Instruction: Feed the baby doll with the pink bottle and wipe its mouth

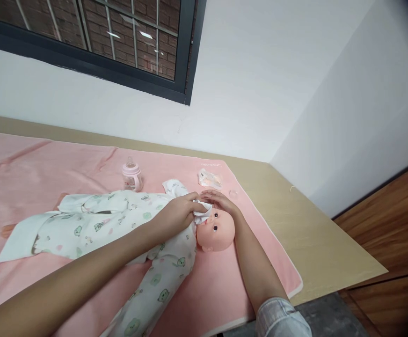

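A baby doll [221,236] lies on its back, its head toward the right, dressed in a white printed outfit [120,215]. My left hand [183,209] is closed on a folded white tissue [202,214], pressed at the doll's mouth and chin. Beyond the doll's head, on its far side, my right hand [221,201] rests with fingers stretched out and partly curved round the cheek. My right forearm runs past the crown of the head. The left hand and tissue hide part of the doll's lower face and neck.
A pink blanket [204,292] lies under the doll on a tan tabletop [277,206]. A pink-capped baby bottle [132,175] stands behind the doll. A clear plastic packet [209,179] and a small transparent round piece [233,193] lie near my right hand. A wall and window [134,37] stand behind.
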The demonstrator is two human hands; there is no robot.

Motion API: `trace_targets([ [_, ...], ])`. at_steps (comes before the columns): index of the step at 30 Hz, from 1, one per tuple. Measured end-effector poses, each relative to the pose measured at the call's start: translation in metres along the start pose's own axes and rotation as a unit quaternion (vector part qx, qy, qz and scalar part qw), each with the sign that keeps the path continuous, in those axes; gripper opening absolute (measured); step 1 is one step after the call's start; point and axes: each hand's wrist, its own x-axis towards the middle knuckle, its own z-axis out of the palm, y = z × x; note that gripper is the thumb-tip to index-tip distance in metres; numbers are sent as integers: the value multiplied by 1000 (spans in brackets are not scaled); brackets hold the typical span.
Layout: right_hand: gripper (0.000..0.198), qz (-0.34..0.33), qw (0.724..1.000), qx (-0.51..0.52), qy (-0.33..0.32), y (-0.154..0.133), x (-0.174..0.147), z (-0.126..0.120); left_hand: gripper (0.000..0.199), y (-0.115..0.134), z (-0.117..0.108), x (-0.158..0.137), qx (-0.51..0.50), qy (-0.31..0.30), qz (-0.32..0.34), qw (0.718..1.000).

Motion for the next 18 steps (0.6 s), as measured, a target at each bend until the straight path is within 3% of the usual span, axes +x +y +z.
trace_targets([
  [18,36,1,1000,1,5,-1,0,1,38,-1,1,-1,-34,16,11,999],
])
